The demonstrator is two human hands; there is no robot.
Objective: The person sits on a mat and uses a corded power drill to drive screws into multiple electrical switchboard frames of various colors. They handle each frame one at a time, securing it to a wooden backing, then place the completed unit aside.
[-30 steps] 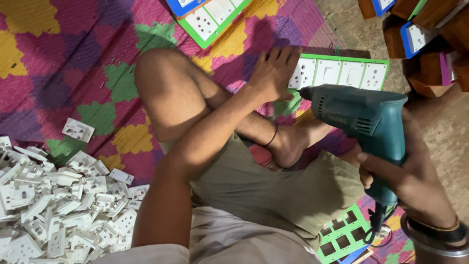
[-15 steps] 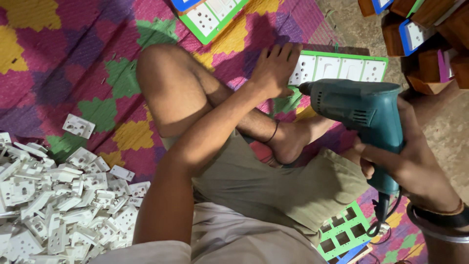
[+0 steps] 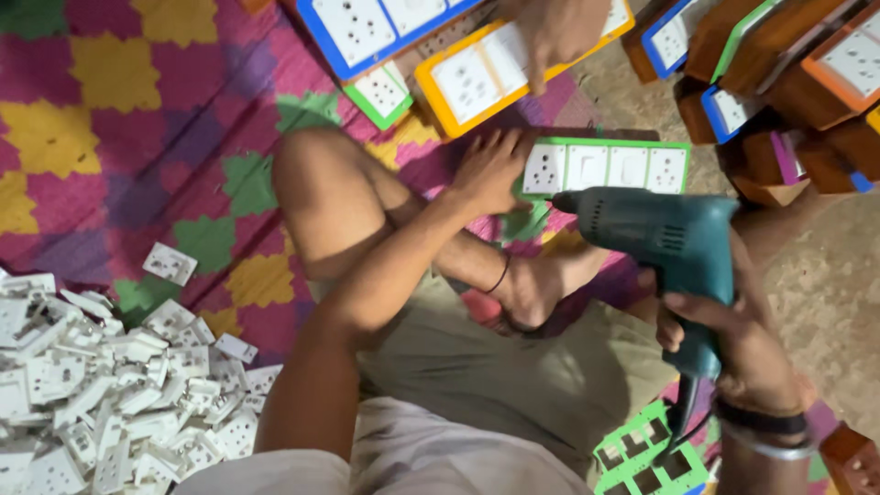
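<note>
I sit cross-legged on a patterned mat. My left hand (image 3: pixel 490 170) reaches over my knee and rests flat on the left end of a green-framed switch board (image 3: pixel 605 167) with white sockets and switches. My right hand (image 3: pixel 733 344) grips the handle of a teal electric drill (image 3: pixel 665 240). The drill's tip points left, close to the board's lower left corner beside my left hand. My bare foot (image 3: pixel 541 289) lies just below the drill.
A heap of white plastic socket parts (image 3: pixel 101 385) lies at lower left. Blue, orange and green framed boards (image 3: pixel 477 73) lie ahead, with another person's hand (image 3: pixel 559 32) on the orange one. Wooden boxes (image 3: pixel 788 82) stack at upper right. An empty green frame (image 3: pixel 646 454) lies near my right knee.
My view has tilted up, showing more boards and another person's hand at the top. The drill has shifted slightly left toward the green board. My left hand stays on the board.
</note>
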